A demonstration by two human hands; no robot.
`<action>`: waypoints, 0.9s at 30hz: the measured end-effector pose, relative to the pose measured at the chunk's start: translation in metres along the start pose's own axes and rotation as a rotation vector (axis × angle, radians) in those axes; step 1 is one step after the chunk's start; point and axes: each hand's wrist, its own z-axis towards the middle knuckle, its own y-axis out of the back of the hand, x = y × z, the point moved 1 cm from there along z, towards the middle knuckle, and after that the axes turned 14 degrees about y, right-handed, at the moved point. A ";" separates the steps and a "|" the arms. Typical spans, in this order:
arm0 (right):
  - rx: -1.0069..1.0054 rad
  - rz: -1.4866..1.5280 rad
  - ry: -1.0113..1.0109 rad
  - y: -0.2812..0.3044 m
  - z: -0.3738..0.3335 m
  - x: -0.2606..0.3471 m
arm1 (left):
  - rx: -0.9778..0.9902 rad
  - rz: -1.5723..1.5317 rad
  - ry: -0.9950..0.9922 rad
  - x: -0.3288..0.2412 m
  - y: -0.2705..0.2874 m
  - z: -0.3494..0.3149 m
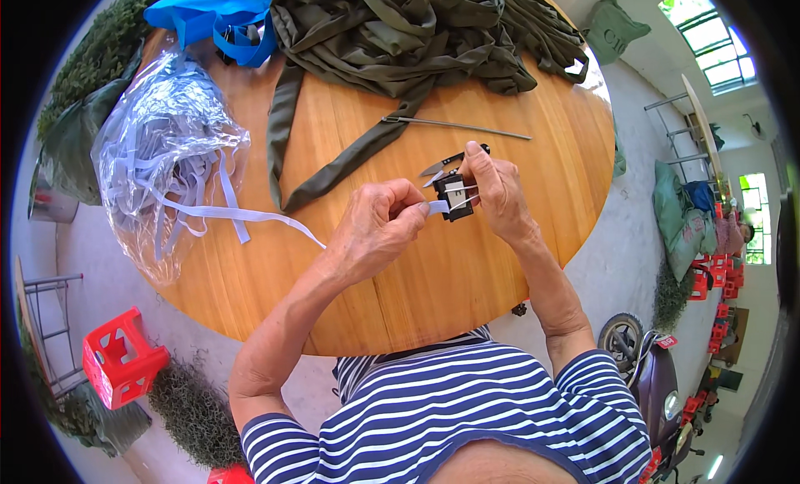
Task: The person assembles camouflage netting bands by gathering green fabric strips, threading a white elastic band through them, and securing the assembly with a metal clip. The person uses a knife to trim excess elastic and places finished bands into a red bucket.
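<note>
Between thumb and forefinger, my left hand pinches the end of a pale elastic band. That end meets a black binder clip with a light-coloured face. My right hand holds the clip by its pale wire handles, fingers closed. Just beyond the clip lies a pair of small thread snips, partly hidden by the clip and right hand. From a clear plastic bag at the left, a length of white elastic runs toward my left wrist and passes out of sight there.
A big heap of dark olive fabric strips covers the far side of the round wooden table. A thin metal rod lies before it. A blue bag sits far left. A red stool and a motorbike stand on the floor.
</note>
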 end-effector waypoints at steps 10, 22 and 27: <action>0.023 -0.083 0.038 0.000 -0.002 -0.002 | -0.023 0.061 -0.028 0.003 0.000 0.002; 0.160 -0.126 0.125 -0.007 -0.007 -0.002 | -0.036 0.114 -0.057 0.001 -0.002 0.000; 0.090 -0.220 0.319 0.004 -0.009 -0.008 | -0.036 0.151 -0.101 0.003 -0.004 -0.001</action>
